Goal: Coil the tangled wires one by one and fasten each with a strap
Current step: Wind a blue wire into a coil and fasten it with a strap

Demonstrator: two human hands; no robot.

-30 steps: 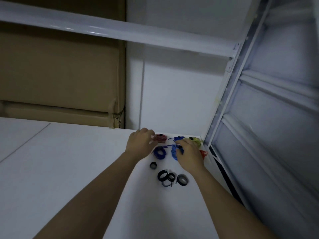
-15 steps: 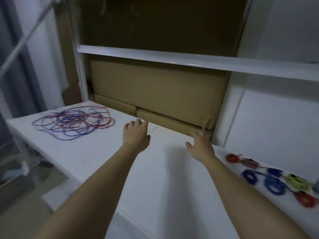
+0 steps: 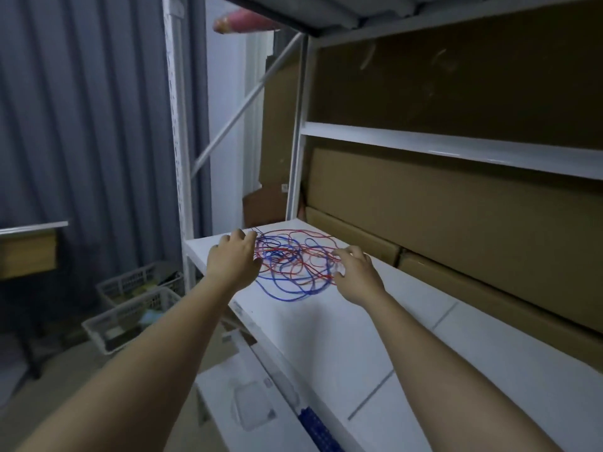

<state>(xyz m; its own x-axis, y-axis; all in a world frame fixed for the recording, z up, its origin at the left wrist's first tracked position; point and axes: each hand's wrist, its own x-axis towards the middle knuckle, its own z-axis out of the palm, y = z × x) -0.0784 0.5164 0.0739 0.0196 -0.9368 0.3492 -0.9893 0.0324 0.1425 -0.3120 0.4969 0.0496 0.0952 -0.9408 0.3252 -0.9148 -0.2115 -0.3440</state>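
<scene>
A: How do the arms lie?

B: Both reach forward, bare to past the elbow. The left hand (image 3: 235,260) is palm-down at the near-left edge of the tangled wires (image 3: 292,264), its fingers (image 3: 245,237) loosely extended and close together, the tips at the outer red loops. I cannot tell whether they press the wire.

A: And the other?

B: The right hand (image 3: 357,275) hovers over the tangle's right edge, palm-down, fingers (image 3: 346,252) spread and slightly bent, pinching nothing that I can see.

A: Where are the wires?

B: On the white shelf (image 3: 326,321), at its far-left corner, between the two hands. They are red and blue strands sprawled flat in loose loops, the heap's longer spread running left to right across the shelf.

A: Behind it?

B: Cardboard boxes (image 3: 456,216) along the shelf's back.
</scene>
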